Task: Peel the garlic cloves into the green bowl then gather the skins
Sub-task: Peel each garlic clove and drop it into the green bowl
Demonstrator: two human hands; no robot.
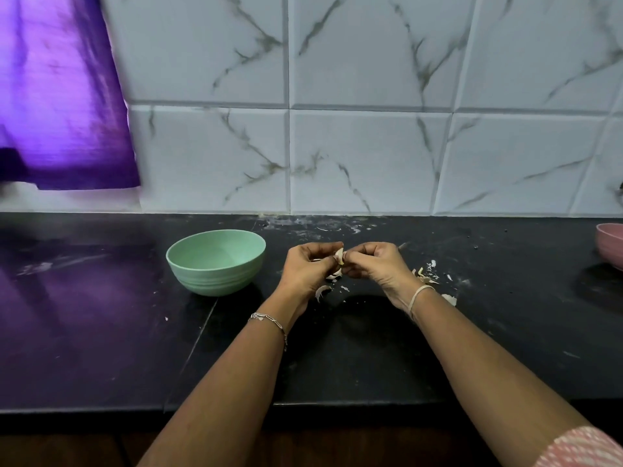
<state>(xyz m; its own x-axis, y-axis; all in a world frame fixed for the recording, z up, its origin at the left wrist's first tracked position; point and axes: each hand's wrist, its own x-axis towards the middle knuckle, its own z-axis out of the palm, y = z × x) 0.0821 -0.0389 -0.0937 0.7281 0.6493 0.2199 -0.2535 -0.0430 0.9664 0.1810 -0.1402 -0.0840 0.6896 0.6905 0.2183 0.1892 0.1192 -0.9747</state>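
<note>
Garlic clove point(339, 256) is being held just right of the green bowl point(215, 281), above the dark surface point(101, 332). Left hand point(308, 267) and right hand point(374, 264) are both pinching it, fingers point(365, 247) curled and clamped on the clove, picking at its skin. Peeling step is under way; the bowl is showing no cloves inside, so likely early. Loose skins point(426, 276) are lying further right of the bowl. Next move is probably calling for stripping the skin, then carrying the clove left into the bowl. Pink bowl point(610, 247) is sitting far right.
</note>
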